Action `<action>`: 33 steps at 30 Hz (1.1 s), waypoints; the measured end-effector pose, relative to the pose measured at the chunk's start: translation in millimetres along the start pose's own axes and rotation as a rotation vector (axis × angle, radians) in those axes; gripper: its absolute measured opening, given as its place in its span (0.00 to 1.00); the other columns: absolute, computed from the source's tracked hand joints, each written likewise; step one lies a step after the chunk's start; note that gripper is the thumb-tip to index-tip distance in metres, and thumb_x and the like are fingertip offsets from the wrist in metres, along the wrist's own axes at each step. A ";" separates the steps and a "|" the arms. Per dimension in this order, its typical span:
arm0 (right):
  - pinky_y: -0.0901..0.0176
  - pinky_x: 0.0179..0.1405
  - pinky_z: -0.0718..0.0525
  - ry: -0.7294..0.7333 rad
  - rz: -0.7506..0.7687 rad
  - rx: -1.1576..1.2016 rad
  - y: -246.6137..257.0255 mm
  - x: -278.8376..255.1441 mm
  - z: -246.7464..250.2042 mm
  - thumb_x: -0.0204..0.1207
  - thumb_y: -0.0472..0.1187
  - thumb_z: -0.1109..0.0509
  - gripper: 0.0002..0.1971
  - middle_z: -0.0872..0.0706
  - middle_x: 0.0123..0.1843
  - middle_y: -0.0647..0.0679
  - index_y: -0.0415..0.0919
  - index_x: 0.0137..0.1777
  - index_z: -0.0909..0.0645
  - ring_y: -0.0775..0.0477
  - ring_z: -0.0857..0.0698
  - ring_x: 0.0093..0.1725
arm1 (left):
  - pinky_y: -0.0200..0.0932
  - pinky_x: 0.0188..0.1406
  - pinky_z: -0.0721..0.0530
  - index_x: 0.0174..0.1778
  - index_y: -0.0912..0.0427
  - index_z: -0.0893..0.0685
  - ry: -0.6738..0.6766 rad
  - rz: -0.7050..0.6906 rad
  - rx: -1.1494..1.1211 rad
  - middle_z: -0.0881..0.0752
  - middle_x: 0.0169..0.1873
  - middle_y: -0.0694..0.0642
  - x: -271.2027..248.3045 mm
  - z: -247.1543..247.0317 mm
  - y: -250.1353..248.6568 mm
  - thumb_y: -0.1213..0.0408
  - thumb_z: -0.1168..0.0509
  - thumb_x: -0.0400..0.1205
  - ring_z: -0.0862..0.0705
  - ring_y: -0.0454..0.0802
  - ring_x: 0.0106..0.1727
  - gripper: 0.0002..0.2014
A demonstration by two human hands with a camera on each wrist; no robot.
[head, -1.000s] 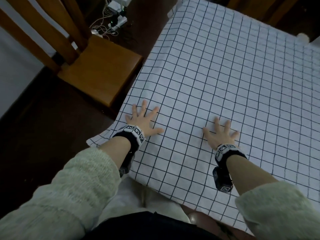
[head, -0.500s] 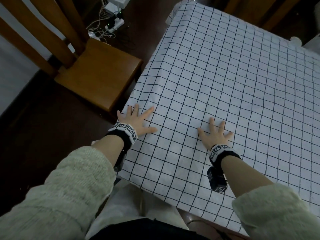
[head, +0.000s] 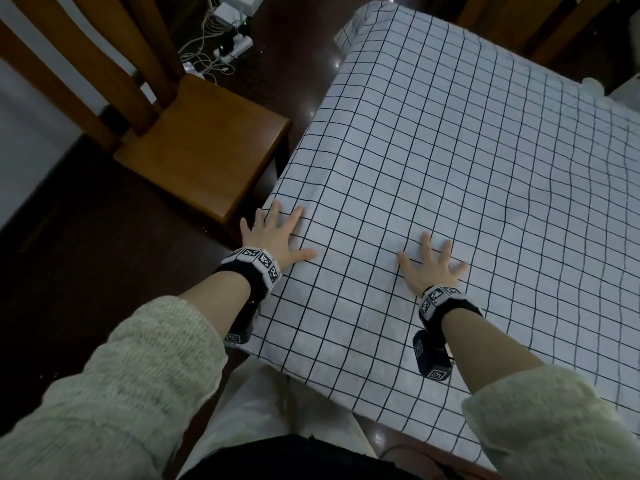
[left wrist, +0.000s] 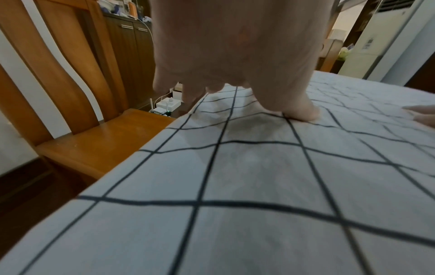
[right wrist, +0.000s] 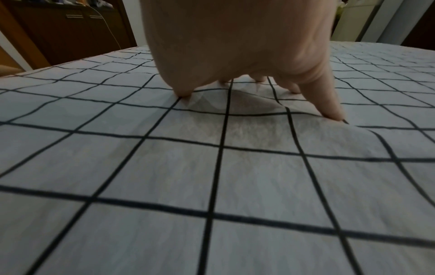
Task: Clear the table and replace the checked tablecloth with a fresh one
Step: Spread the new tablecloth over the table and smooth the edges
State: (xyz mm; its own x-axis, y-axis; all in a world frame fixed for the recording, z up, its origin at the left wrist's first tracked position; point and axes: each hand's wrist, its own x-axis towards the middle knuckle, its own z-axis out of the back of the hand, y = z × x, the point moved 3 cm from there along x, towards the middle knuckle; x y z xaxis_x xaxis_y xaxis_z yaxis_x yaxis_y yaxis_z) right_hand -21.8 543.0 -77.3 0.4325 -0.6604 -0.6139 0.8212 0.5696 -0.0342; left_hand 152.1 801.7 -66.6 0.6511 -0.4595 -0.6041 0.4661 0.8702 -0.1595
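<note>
At the upper left of the head view stands a wooden chair (head: pixel 204 150), its seat bare, with a tangle of cables and a power strip (head: pixel 232 46) on the dark floor behind it. Just right of the seat, at the left centre of the frame, the left hand (head: pixel 273 237) lies flat on the checked tablecloth (head: pixel 450 168), fingers spread wide and holding nothing. Against the pictures from a second ago, this hand has slid outward to the cloth's left edge, and the loose corner that then hung out to the left of the wrist no longer shows. The right hand (head: pixel 431 268), at centre, also presses flat with splayed fingers and grips nothing; the right wrist view shows its fingertips (right wrist: pixel 334 116) pushing small ripples into the fabric. It has barely shifted across the grid.

The cloth covers the whole table top, from the near edge at the bottom to the far corner at the top centre, and nothing rests on it. That suggests the clearing is done and a cloth is being smoothed into place; whether this is the fresh one cannot be told. No containers are in sight.
</note>
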 end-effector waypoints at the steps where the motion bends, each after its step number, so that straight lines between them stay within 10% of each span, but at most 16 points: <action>1: 0.21 0.73 0.46 -0.007 0.002 -0.004 -0.1 -0.4 -0.8 0.71 0.78 0.59 0.40 0.68 0.85 0.50 0.69 0.79 0.70 0.30 0.59 0.84 | 0.72 0.78 0.53 0.80 0.34 0.67 -0.014 -0.007 0.000 0.63 0.84 0.54 -0.3 -0.9 -1.2 0.21 0.50 0.70 0.57 0.65 0.84 0.49; 13: 0.17 0.70 0.42 -0.056 -0.003 -0.012 5.9 -29.5 5.7 0.73 0.77 0.55 0.39 0.64 0.85 0.62 0.69 0.80 0.66 0.35 0.60 0.84 | 0.57 0.83 0.54 0.84 0.45 0.54 -0.234 -0.326 0.016 0.59 0.84 0.49 -8.3 9.4 -31.6 0.44 0.42 0.83 0.57 0.52 0.85 0.38; 19: 0.15 0.71 0.46 -0.049 0.145 -0.030 22.8 -29.5 1.4 0.73 0.77 0.51 0.39 0.63 0.85 0.64 0.71 0.80 0.63 0.37 0.63 0.84 | 0.54 0.80 0.61 0.84 0.45 0.62 -0.032 -0.281 -0.008 0.67 0.83 0.49 3.8 -18.4 -48.1 0.32 0.48 0.79 0.70 0.52 0.82 0.43; 33: 0.15 0.70 0.43 -0.026 0.126 -0.038 29.1 -17.9 11.1 0.72 0.77 0.51 0.40 0.66 0.84 0.64 0.72 0.79 0.66 0.35 0.65 0.83 | 0.60 0.82 0.60 0.82 0.42 0.65 -0.041 -0.310 0.095 0.69 0.82 0.46 26.5 -6.2 -49.3 0.29 0.50 0.77 0.71 0.49 0.82 0.44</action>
State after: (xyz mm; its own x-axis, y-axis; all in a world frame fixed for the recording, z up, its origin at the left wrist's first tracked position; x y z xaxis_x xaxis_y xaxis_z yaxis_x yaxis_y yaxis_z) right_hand -1.5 565.9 -58.6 0.5411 -0.5947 -0.5946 0.7452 0.6667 0.0114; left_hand 142.7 747.8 -79.5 0.4919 -0.7085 -0.5060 0.6987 0.6680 -0.2561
